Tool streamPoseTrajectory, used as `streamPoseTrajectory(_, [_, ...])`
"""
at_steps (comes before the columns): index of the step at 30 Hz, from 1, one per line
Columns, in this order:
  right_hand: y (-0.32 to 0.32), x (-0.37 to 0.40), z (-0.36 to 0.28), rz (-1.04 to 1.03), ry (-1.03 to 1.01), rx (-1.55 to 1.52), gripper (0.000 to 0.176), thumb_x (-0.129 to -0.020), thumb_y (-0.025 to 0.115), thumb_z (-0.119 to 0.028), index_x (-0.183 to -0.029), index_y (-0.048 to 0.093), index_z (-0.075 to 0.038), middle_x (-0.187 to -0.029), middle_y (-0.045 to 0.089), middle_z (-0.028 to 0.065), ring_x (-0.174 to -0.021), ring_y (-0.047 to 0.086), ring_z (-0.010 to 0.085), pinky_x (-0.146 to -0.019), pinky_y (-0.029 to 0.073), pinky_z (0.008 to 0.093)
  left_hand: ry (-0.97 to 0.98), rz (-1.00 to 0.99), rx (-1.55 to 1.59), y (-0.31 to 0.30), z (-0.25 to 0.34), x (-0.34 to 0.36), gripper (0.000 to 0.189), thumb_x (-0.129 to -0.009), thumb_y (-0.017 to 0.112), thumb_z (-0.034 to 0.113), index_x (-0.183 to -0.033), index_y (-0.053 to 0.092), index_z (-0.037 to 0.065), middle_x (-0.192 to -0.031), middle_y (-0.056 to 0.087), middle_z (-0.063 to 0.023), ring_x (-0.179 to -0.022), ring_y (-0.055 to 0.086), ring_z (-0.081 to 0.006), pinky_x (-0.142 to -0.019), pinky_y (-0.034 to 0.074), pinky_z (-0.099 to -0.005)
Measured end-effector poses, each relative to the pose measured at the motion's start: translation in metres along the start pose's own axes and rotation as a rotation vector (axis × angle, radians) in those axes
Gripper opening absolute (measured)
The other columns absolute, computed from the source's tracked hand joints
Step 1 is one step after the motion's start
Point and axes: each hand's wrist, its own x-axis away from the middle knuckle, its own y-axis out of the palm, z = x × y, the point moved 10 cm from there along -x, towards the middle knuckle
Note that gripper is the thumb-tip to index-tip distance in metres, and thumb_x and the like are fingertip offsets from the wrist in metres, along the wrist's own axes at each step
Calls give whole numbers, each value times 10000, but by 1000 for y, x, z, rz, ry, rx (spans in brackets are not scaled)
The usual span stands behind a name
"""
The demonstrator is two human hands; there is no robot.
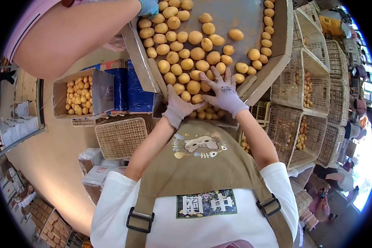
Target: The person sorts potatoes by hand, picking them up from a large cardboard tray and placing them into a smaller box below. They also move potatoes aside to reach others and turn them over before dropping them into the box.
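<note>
Head view: my right hand lies splayed on the potatoes at the near edge of the sorting tray, clasping nothing. My left hand cups potatoes at that same lip, above a box. I cannot tell whether it clasps one. A co-worker's blue glove rests at the tray's far left corner.

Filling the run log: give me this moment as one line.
left hand: on potatoes at tray edge | right hand: fingers spread on potatoes | box: below edge, holds potatoes
</note>
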Motion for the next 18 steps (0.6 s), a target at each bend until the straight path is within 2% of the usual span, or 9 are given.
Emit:
streamPoseTrajectory(3, [2,1,13,-28,-69,-101,779,-815,684,-534,-1523,382,-416,-1646,247,94,-1481,99,536,-1179,94,663,151,-151,-141,-20,11,-19,780,-960,266,687,-1546,294,173,-1601,318,-120,-1458,310,-420,-1068,332,-729])
streamPoseTrajectory(4, [-16,2,8,0,-63,-34,647,-865,654,-472,-1477,460,-387,-1597,352,100,-1425,323,475,-1165,272,569,211,-150,-252,-16,15,-17,776,-960,271,683,-1545,295,173,-1601,320,-118,-1458,313,-417,-1064,337,-729])
streamPoseTrajectory(5, [-25,-3,19,-54,20,-195,610,-876,647,-448,-1457,488,-354,-1560,399,109,-1375,395,447,-1126,332,532,271,-149,-364,-12,16,-14,773,-961,275,679,-1545,297,173,-1600,322,-116,-1459,315,-414,-1059,342,-730])
streamPoseTrajectory(7, [-32,-22,51,-163,188,-519,540,-897,634,-399,-1418,542,-289,-1485,493,126,-1275,538,391,-1047,451,458,240,-105,-319,-3,16,-7,769,-963,279,675,-1544,299,172,-1599,326,-113,-1459,319,-410,-1055,346,-732])
streamPoseTrajectory(9, [-84,-34,75,334,190,-481,465,-921,606,-329,-1365,585,-192,-1359,581,153,-1145,628,349,-933,520,404,60,-21,-5,0,4,-2,768,-964,276,673,-1543,300,170,-1598,329,-111,-1459,321,-408,-1054,344,-735])
streamPoseTrajectory(12, [-105,-65,100,497,346,-249,508,-901,604,-351,-1369,573,-156,-1336,575,166,-1198,590,370,-977,493,444,61,30,-14,-2,4,-2,771,-965,267,676,-1545,300,169,-1601,326,-112,-1458,324,-411,-1067,328,-735])
streamPoseTrajectory(15, [-76,-94,112,218,364,-326,569,-878,616,-392,-1392,548,-158,-1354,564,155,-1217,571,382,-1002,481,449,39,53,-9,-1,2,0,773,-963,268,676,-1550,294,174,-1610,311,-113,-1462,314,-414,-1076,310,-739])
streamPoseTrajectory(16, [-83,-89,108,316,275,-392,549,-917,623,-345,-1409,519,-124,-1325,573,155,-1164,619,346,-969,512,442,37,41,2,-2,3,-2,781,-960,272,683,-1552,289,175,-1612,306,-113,-1464,311,-414,-1077,307,-741])
streamPoseTrajectory(18, [-70,-74,117,386,290,-1137,530,-942,632,-280,-1422,494,-102,-1308,573,148,-1100,649,298,-942,534,420,30,11,39,-7,0,-5,796,-953,281,698,-1556,281,177,-1616,297,-113,-1467,305,-412,-1078,301,-745])
